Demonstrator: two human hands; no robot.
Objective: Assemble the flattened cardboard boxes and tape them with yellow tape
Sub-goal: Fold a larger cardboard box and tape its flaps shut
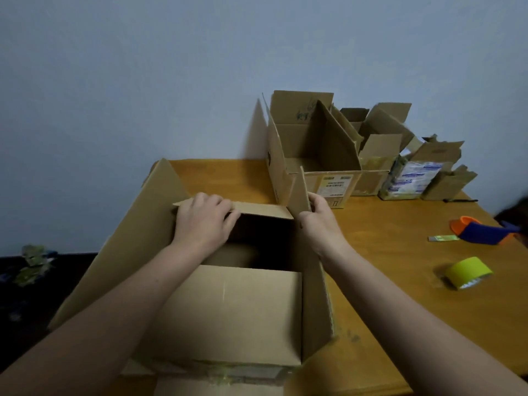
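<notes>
Large brown cardboard box [200,367] stands near-left on the orange-brown wooden table [400,252], opened up. Near flap [234,310] lies folded down. Left hand [204,221] presses the far flap [263,211], fingers curled over its edge. Right hand [320,224] pinches the upright right flap [300,190]. Left flap [137,224] is splayed outward. Yellow tape roll [468,271] lies right, apart. Erected cardboard boxes [311,150] stand at the far side. Judgement: folding is midway; side flaps and taping remain.

1. Large box [228,307]: lower centre of frame, on counter [385,252].
2. Open box [308,155]: behind the large box, centre right.
3. Small boxes [411,178]: right of open box, along counter's far edge.
4. Tape dispenser [483,231]: right edge; tape roll [468,271] just below it.
</notes>
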